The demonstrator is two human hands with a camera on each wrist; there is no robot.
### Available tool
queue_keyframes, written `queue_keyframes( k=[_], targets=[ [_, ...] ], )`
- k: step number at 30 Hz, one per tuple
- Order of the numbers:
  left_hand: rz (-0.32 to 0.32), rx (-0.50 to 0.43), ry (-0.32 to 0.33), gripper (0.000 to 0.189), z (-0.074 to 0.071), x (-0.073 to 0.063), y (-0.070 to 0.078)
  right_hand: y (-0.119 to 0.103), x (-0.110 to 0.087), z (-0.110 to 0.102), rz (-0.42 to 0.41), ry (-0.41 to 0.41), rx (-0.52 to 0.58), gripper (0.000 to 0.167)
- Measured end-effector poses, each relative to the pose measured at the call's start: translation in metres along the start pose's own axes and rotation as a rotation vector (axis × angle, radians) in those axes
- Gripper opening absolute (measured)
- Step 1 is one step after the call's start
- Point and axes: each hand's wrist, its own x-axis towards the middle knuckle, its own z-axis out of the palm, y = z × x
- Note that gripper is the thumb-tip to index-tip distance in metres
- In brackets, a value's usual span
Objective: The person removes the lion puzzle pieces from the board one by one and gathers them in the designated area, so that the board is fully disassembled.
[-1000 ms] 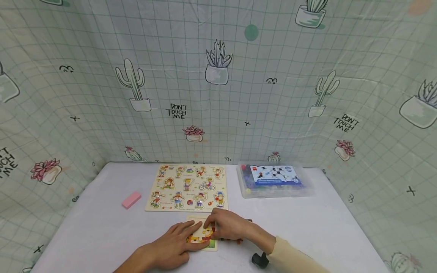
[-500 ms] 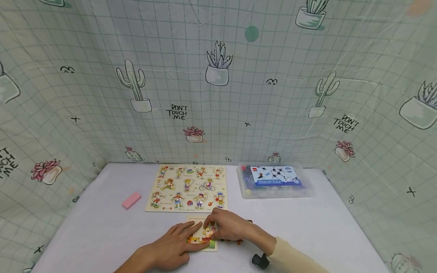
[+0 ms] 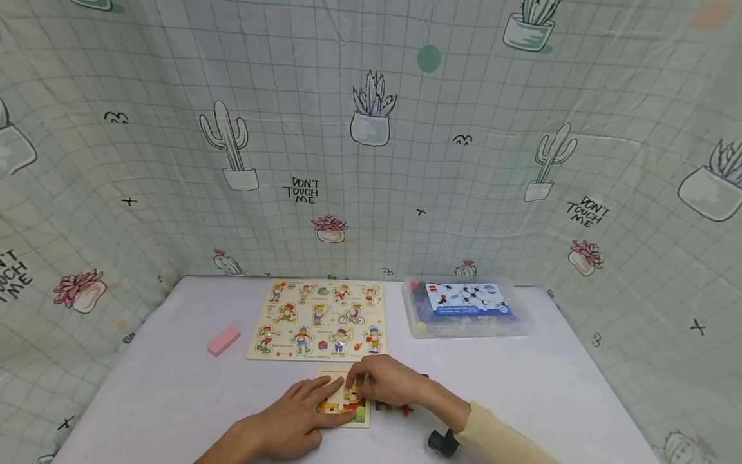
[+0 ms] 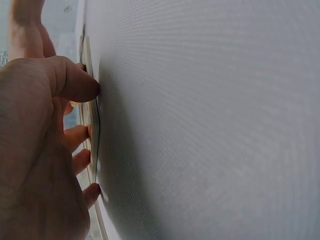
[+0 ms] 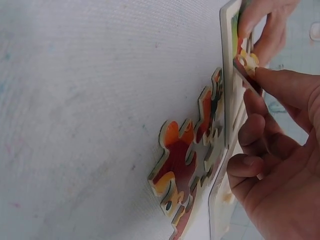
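Note:
A small wooden jigsaw board (image 3: 362, 420) with a colourful picture lies near the front of the table. My left hand (image 3: 292, 419) rests on it with fingers spread, the thumb along its near edge. Over the right part of the board, my right hand (image 3: 387, 381) pinches a red and yellow puzzle piece (image 5: 245, 74) between thumb and index finger. That piece tilts up from the board in the right wrist view. Several loose puzzle pieces (image 5: 175, 160) lie just right of the board, partly hidden by the right hand in the head view.
Behind the small board lies a larger wooden puzzle board (image 3: 315, 322) with sports figures. A pink block (image 3: 223, 340) sits to the left. At the back right is a clear plastic case (image 3: 469, 309). A black object (image 3: 443, 443) is near the right sleeve.
My right thumb and the pinched puzzle piece have shifted slightly away from me over the board. The left hand has stayed in place.

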Motion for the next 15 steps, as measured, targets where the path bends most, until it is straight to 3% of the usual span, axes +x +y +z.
queue_keyframes(
  k=[5,15],
  targets=[
    [-0.004,0.003,-0.007,0.064,-0.0010,0.0002,0.0012,0.0001,0.0000,0.0000,-0.006,-0.015,0.070,0.011],
    [-0.006,-0.005,-0.011,0.062,-0.0031,-0.0008,0.0010,0.0005,-0.0011,-0.0046,-0.003,0.020,0.081,0.011]
  ],
)
